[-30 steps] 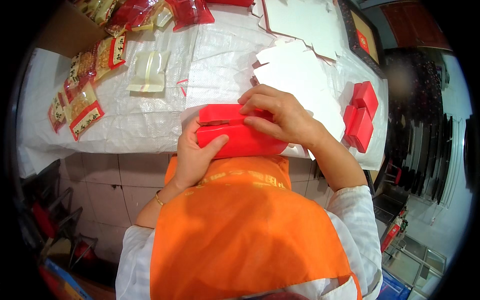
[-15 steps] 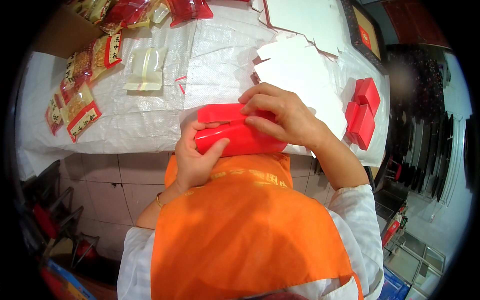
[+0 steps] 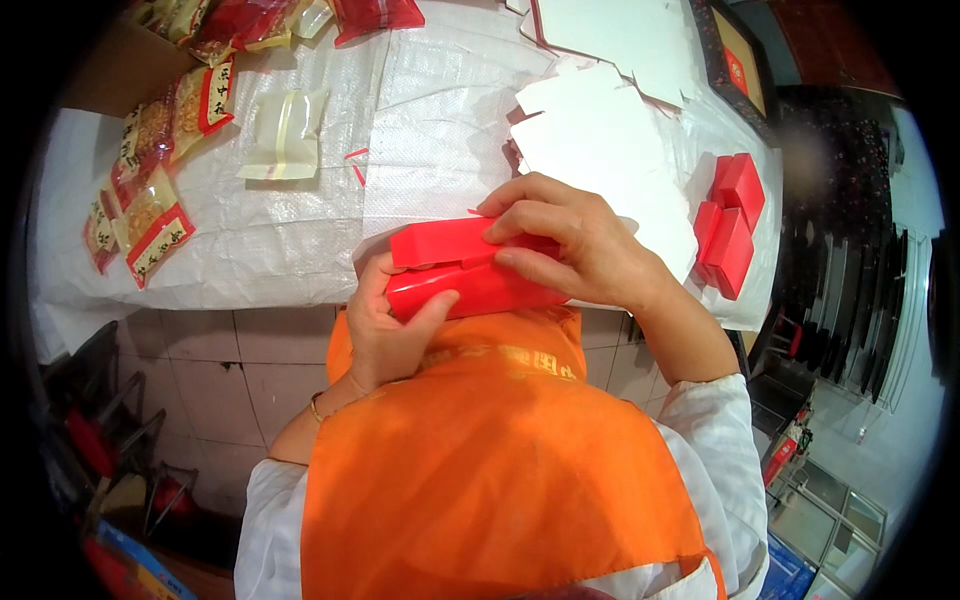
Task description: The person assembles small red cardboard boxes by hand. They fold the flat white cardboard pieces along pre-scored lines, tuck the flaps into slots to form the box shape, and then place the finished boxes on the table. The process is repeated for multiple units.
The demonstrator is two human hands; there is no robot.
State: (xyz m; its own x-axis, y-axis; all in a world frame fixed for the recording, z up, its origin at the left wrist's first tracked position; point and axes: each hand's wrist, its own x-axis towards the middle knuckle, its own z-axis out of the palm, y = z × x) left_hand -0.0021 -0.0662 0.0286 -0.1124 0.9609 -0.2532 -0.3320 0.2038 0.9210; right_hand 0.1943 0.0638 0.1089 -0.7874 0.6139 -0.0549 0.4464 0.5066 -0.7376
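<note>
My left hand point(image 3: 378, 332) is closed around the left end of the red box point(image 3: 470, 288); my right hand point(image 3: 580, 245), half-curled, pinches its right part. With the box between them at the counter point(image 3: 290, 245) edge, I'd align the panels before pressing gently.

Bright orange apron point(image 3: 480, 470), wide, smooth, lightly creased, covering chest and lap; row of yellow lettering point(image 3: 500, 362) across lower part. Thin orange strap point(image 3: 712, 565) at right side. White shirt point(image 3: 262, 520) underneath, loose, softly wrinkled; sleeves point(image 3: 703, 415) ending around elbows. Slim gold-coloured bracelet point(image 3: 316, 406) on left wrist. Hands point(image 3: 582, 245) bare.
</note>
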